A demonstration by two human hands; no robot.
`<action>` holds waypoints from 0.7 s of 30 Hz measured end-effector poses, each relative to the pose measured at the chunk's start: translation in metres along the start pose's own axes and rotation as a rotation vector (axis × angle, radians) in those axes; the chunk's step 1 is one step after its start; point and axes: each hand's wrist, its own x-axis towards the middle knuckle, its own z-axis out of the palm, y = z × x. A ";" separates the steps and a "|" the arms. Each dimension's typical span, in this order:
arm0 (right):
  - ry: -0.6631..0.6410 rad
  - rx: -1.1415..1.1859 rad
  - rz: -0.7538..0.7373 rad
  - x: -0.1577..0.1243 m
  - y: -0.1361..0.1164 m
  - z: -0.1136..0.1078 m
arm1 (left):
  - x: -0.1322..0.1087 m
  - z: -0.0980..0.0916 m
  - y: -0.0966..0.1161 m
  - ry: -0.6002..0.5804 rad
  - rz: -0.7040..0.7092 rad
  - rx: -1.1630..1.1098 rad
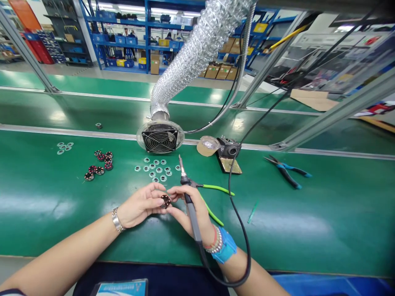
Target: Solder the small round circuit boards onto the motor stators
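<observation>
My left hand (140, 204) pinches a small dark round circuit ring (166, 201) at its fingertips, and my right hand's fingers (188, 209) touch its other side. That right hand also grips a soldering iron (191, 216), its metal tip (180, 165) pointing up and away from the ring. Green-handled cutters (216, 189) lie just beyond my right hand. Several pale ring pieces (156, 169) are spread ahead of my hands. To their left lie several dark rings (99, 163) with red marks. Both kinds look like small electronic parts.
A fan-fronted fume extractor (160, 139) with a silver duct (197, 49) stands behind the parts. An iron stand (228, 153) and a foil-filled dish (208, 146) sit to its right. Blue-handled pliers (286, 172) lie on the green bench mat (277, 222).
</observation>
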 end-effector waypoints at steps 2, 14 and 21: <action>0.023 0.080 0.055 0.001 0.001 0.000 | -0.001 0.001 0.002 -0.025 0.005 0.010; 0.145 0.488 0.281 0.006 -0.005 0.000 | 0.000 0.005 -0.007 -0.079 -0.064 0.057; 0.376 0.447 0.198 0.012 0.000 -0.017 | -0.001 0.000 -0.005 -0.045 -0.073 0.051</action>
